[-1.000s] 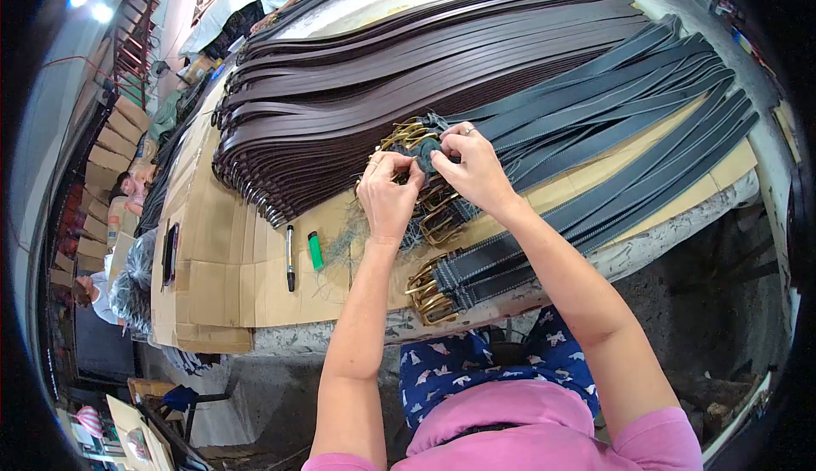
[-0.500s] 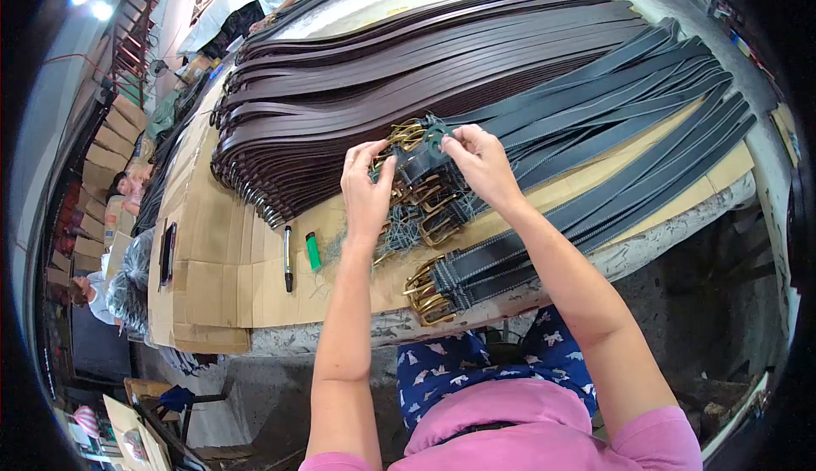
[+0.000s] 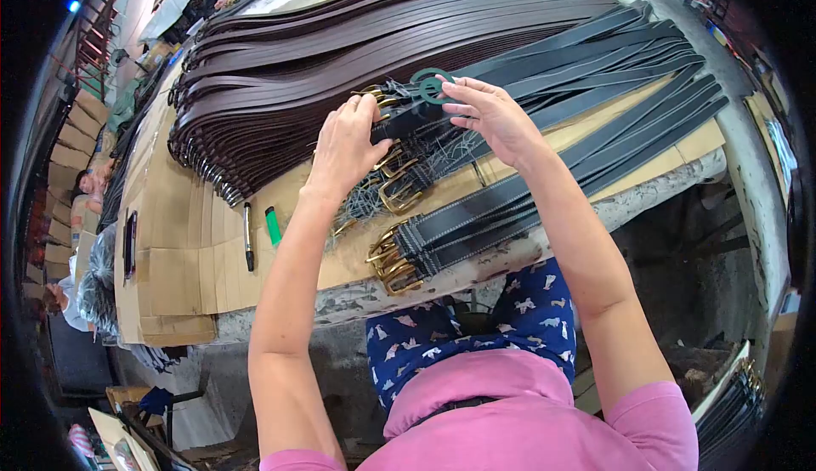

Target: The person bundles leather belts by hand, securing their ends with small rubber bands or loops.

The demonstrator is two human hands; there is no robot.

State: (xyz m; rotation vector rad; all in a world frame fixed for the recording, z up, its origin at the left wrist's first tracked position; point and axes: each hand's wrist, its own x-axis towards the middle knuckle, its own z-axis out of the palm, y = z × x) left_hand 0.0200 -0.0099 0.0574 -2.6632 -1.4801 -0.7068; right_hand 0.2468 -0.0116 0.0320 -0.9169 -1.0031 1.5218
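Observation:
My left hand is closed around the buckle end of a black belt with light edge stitching; its fingers hide part of the brass-coloured buckle. Beside it, my right hand holds what look like small scissors with green ring handles at its fingertips. The blades cannot be made out. Below my hands lie more belts with brass-coloured buckles and a tangle of loose grey threads. Nearer my body is a separate bundle of black belts, its buckles toward the left.
A large stack of dark brown belts fills the back of the table. On the cardboard lie a marker, a green lighter and a dark phone-like object. Other people sit at the far left.
My left hand has moved left and turned over the belt's buckle end. My right hand has drawn apart from it, its fingers loosening on the green handles. The whole view has shifted.

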